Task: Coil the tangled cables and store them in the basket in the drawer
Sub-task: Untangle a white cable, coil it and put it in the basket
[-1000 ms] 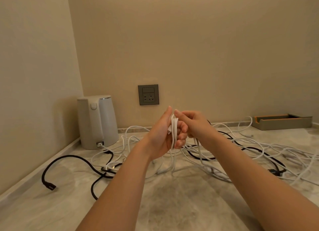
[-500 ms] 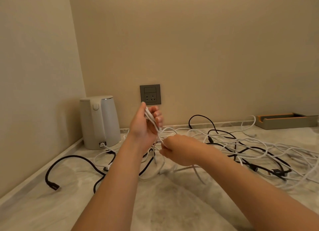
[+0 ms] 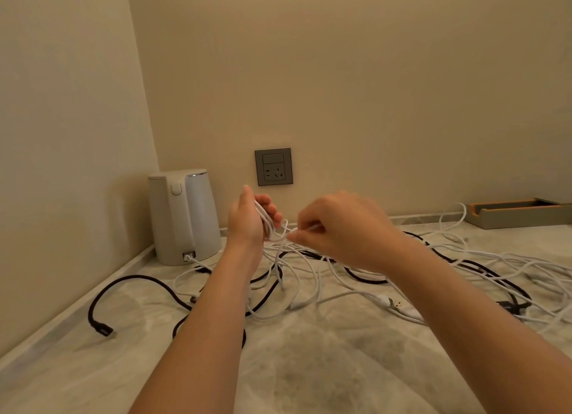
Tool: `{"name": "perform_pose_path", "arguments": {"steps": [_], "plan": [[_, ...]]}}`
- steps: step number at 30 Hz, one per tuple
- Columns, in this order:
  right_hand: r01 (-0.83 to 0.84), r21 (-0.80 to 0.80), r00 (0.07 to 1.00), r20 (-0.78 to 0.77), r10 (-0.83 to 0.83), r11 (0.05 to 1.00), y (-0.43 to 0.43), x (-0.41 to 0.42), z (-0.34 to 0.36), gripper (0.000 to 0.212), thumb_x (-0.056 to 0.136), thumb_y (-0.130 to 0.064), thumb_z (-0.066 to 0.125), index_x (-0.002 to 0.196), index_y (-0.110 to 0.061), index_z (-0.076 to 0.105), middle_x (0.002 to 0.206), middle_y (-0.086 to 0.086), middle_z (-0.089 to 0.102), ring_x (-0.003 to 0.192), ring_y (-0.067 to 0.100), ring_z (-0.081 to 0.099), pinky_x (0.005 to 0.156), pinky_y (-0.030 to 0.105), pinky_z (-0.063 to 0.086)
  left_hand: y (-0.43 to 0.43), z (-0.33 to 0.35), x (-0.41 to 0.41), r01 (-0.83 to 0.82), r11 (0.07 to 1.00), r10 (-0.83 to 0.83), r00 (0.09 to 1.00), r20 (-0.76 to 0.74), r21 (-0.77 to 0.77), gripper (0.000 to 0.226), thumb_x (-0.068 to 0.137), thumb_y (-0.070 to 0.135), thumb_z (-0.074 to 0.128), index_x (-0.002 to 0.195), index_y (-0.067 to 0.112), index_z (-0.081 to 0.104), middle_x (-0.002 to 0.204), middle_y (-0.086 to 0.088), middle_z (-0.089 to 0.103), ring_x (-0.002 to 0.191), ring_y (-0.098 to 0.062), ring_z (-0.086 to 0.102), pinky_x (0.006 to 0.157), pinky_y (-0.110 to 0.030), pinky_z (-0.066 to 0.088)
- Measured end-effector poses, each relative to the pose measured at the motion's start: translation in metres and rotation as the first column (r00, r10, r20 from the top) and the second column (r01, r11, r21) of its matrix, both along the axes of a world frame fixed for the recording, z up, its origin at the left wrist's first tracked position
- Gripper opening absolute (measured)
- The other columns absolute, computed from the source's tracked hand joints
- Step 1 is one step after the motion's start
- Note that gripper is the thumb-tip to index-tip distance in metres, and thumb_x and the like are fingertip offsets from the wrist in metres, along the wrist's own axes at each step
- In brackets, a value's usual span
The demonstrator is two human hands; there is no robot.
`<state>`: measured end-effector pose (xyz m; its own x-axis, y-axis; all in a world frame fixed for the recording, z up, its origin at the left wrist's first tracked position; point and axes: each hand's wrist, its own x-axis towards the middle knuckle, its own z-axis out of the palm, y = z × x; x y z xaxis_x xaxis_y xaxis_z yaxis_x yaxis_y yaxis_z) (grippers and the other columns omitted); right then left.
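Mid-frame, the left hand (image 3: 247,218) grips white cable (image 3: 265,220) loops; the right hand (image 3: 337,227) pinches the strand, feeding another wrap.

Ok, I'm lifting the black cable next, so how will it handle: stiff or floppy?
Probably floppy yet springy: the black cable lies in broad loose curves, no sharp kinks. Likely to snag, since it runs tangled among the white cables. Its plug end may swing.

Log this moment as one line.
step: coiling | left hand: holds white cable loops | right hand: pinches its free strand
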<state>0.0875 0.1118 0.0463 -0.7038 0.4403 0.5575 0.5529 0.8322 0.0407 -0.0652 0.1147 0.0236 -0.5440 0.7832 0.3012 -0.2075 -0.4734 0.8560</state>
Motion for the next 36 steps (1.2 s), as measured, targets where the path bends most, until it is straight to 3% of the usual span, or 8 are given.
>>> {"name": "perform_pose_path", "arguments": {"steps": [4,9,16,19,24,28,31,36], "plan": [[-0.083,-0.03,0.972,-0.223,0.074,0.996,0.007,0.002,0.002,0.036,0.089,-0.047,0.054,0.069,-0.019,0.062,0.058,-0.006,0.054,0.052,0.009,0.043,0.052,0.025,0.035,-0.003,0.001,0.002,0.023,0.997,-0.034,0.989,-0.142,-0.076,0.047,0.104,0.035,0.026,0.073,0.009,0.05,0.05,0.0,0.051,0.038,-0.008,0.05,0.04,-0.016,0.042],[-0.122,-0.094,0.893,-0.444,0.068,0.988,0.028,0.01,-0.003,0.026,0.089,-0.041,0.058,0.066,-0.028,0.053,0.053,-0.013,0.046,0.05,0.003,0.039,0.051,0.023,0.029,-0.005,0.0,0.021,0.251,0.948,-0.303,0.901,-0.311,-0.197,0.049,0.104,0.034,0.025,0.076,0.006,0.053,0.051,-0.001,0.054,0.043,-0.011,0.052,0.046,-0.021,0.044],[-0.149,-0.192,0.837,-0.546,0.021,0.97,0.055,0.01,-0.015,0.033,0.089,-0.039,0.059,0.059,-0.032,0.051,0.046,-0.012,0.043,0.048,0.003,0.039,0.055,0.027,0.031,-0.01,0.001,0.035,0.527,0.81,-0.579,0.789,-0.205,-0.258,0.051,0.103,0.038,0.024,0.076,0.006,0.052,0.054,-0.003,0.051,0.046,-0.011,0.051,0.046,-0.019,0.043],[-0.246,-0.289,0.818,-0.573,0.039,0.925,0.062,0.01,-0.02,0.031,0.089,-0.039,0.06,0.062,-0.023,0.058,0.049,-0.011,0.043,0.047,0.004,0.036,0.053,0.025,0.031,-0.012,0.001,0.035,0.598,0.753,-0.648,0.745,-0.156,-0.274,0.062,0.1,0.05,0.018,0.073,0.005,0.052,0.051,-0.003,0.051,0.042,-0.011,0.051,0.043,-0.018,0.043],[-0.304,-0.378,0.767,-0.642,-0.011,0.875,0.077,0.012,-0.031,0.032,0.09,-0.029,0.06,0.067,-0.006,0.061,0.055,0.0,0.047,0.052,0.01,0.038,0.055,0.026,0.033,-0.013,-0.004,0.049,0.673,0.609,-0.786,0.582,-0.206,-0.419,0.074,0.093,0.065,0.016,0.072,0.004,0.052,0.05,-0.002,0.052,0.04,-0.01,0.05,0.041,-0.017,0.042],[-0.347,-0.357,0.726,-0.687,0.008,0.867,0.08,0.007,-0.037,0.036,0.091,-0.026,0.058,0.066,-0.001,0.057,0.054,0.0,0.041,0.054,0.012,0.035,0.055,0.029,0.029,-0.014,-0.004,0.049,0.679,0.605,-0.786,0.592,-0.177,-0.415,0.064,0.094,0.06,0.025,0.067,0.008,0.05,0.044,0.004,0.041,0.035,-0.006,0.041,0.037,-0.016,0.034],[-0.419,-0.355,0.667,-0.745,0.017,0.836,0.077,0.0,-0.042,0.043,0.097,-0.023,0.051,0.056,-0.012,0.042,0.051,-0.002,0.035,0.054,0.011,0.032,0.054,0.029,0.027,-0.015,-0.004,0.051,0.662,0.658,-0.746,0.637,-0.193,-0.359,0.046,0.098,0.043,0.034,0.067,0.011,0.045,0.043,0.008,0.033,0.034,-0.003,0.033,0.035,-0.015,0.03],[-0.524,-0.562,0.645,-0.753,-0.133,0.641,0.075,-0.01,-0.049,0.05,0.102,-0.029,0.036,0.053,-0.019,0.038,0.042,-0.014,0.041,0.046,0.002,0.04,0.056,0.025,0.034,-0.011,-0.006,0.057,0.659,0.725,-0.688,0.707,-0.164,-0.199,0.033,0.101,0.024,0.037,0.071,0.012,0.045,0.044,0.008,0.036,0.034,-0.002,0.035,0.035,-0.014,0.032]]}}
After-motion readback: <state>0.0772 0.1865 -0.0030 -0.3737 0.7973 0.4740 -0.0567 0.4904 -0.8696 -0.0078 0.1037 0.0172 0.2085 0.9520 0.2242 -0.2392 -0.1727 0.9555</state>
